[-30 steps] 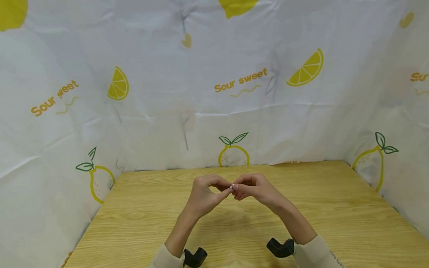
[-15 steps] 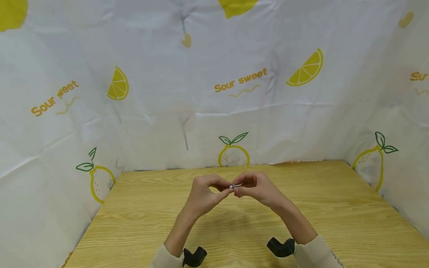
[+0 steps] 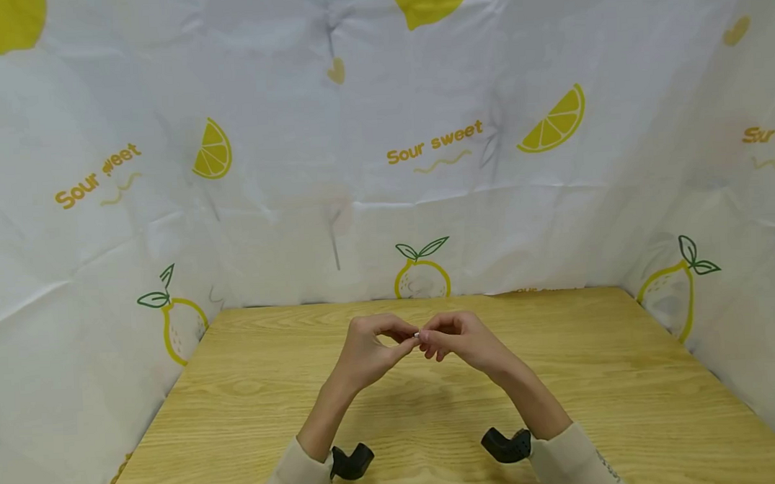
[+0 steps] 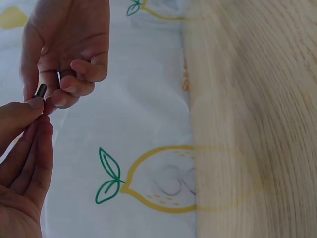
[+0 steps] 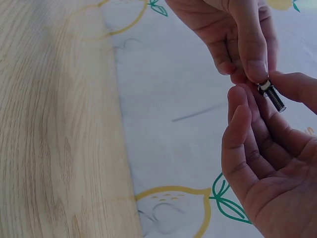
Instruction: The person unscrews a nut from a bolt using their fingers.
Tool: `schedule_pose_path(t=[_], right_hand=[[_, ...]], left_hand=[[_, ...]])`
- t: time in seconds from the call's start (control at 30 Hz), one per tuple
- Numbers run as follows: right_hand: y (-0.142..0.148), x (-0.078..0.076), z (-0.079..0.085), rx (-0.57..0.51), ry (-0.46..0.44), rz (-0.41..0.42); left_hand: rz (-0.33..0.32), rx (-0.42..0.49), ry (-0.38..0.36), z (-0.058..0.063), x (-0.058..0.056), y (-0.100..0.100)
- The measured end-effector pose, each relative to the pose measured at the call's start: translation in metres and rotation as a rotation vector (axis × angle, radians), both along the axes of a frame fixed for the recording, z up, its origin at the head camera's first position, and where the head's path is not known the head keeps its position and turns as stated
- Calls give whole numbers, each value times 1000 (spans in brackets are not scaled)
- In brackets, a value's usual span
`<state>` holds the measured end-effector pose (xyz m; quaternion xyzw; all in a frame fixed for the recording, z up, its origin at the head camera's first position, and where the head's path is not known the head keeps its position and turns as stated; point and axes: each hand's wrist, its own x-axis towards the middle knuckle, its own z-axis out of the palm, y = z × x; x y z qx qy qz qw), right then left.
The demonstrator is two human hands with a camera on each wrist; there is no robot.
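A small metal bolt (image 5: 276,100) with a threaded shank is held between my two hands, above the table. Around it sits a shiny nut (image 5: 265,87), close to my left fingertips. My left hand (image 3: 366,355) pinches the bolt's near end between thumb and fingers, which hide that end. From the other side my right hand (image 3: 468,343) has its thumb and index finger on the nut, its other fingers loosely bent. In the left wrist view only a short dark piece of the bolt (image 4: 41,90) shows past the left thumb.
Below the hands lies a wood-grain table (image 3: 272,420). A white cloth (image 3: 283,225) printed with lemons hangs behind it and along both sides. Black camera mounts (image 3: 353,462) sit at both sleeve cuffs.
Half a second ago the right fingers were spread, leaving the bolt's shank in sight; now they are closed in at the nut again. The left hand stays in place.
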<state>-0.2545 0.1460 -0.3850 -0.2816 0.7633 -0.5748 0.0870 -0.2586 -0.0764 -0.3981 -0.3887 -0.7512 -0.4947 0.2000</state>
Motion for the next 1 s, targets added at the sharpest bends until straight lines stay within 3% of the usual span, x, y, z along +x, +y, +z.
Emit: schedule_pose_path(t=[0.47, 0.73, 1.0], right_hand=[[2, 1, 2, -40, -6, -25], [4, 1, 4, 33, -38, -39], [3, 1, 4, 18, -22, -17]], left_hand=[[10, -29, 16, 2, 1, 0], [12, -26, 23, 0, 2, 2], [28, -42, 30, 0, 1, 2]])
